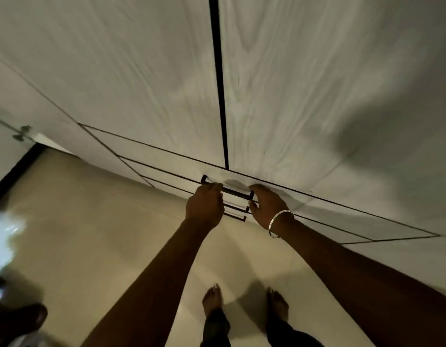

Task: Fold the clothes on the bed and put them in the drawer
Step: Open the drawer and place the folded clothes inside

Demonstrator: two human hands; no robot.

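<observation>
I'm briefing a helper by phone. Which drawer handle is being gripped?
Follow the black seam down the pale wardrobe to three stacked handles. It's the top handle, the only one with the left hand and right hand on it.

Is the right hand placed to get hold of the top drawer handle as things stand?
Probably yes. The right hand is at the right end of the top drawer handle with nothing between them; the left hand grips the left end, leaving the right end free.

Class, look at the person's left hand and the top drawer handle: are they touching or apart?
Touching. The head view shows the left hand with its fingers curled over the left end of the top drawer handle, no gap between them.
</observation>
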